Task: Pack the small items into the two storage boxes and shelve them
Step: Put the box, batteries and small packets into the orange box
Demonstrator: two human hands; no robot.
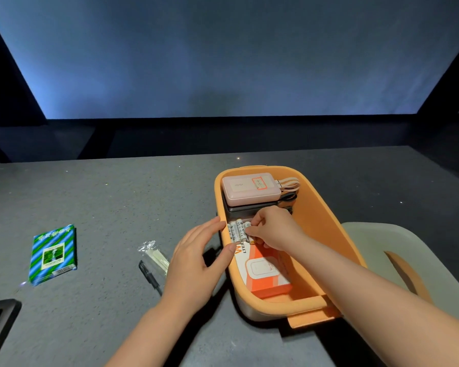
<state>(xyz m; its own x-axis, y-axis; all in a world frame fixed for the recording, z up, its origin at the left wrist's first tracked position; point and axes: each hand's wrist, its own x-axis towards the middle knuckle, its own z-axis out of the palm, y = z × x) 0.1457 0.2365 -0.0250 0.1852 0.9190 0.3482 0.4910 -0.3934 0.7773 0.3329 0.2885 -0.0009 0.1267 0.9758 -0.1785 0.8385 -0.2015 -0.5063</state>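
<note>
Batteries (236, 231) lie in a row mid-box in the orange storage box (326, 221), right of counter centre. Right hand (273, 229) pinches the end one, apparently seating it. Left hand (196, 260), fingers straight, braces the box wall, likely steadying.

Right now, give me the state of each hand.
Left hand: open, fingers resting on the orange box rim.
Right hand: pinching the batteries.
</note>
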